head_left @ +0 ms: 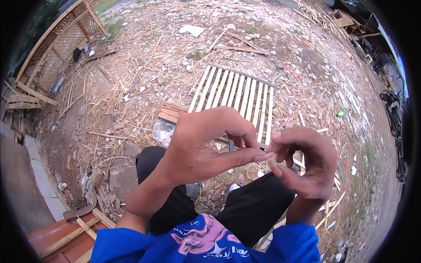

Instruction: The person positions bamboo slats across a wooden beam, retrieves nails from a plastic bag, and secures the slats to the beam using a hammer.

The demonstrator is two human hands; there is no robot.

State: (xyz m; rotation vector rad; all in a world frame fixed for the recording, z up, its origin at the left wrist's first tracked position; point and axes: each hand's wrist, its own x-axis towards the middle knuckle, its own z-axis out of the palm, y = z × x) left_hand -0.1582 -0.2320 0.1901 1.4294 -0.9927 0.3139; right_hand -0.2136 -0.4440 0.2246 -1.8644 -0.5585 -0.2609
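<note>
My left hand (206, 147) is raised in front of my knees, its thumb and fingers drawn together at the tips. Facing it, my right hand (309, 164) has its thumb and fingers curled in the same way. The fingertips of both hands meet or nearly meet; anything between them is too small to make out. Beyond and below the hands lies a slatted wooden panel (232, 87) of pale parallel strips, partly hidden by my left hand. A reddish wood block (172, 112) and a clear plastic bag (163, 131) are beside its left edge.
A lattice frame (59, 48) leans at the upper left. Rubble and straw cover the ground around me. Loose wooden strips (331, 210) lie at the right, a green bottle (341, 113) beyond. Stacked timber (322, 22) is at the upper right, a reddish board (61, 236) at the lower left.
</note>
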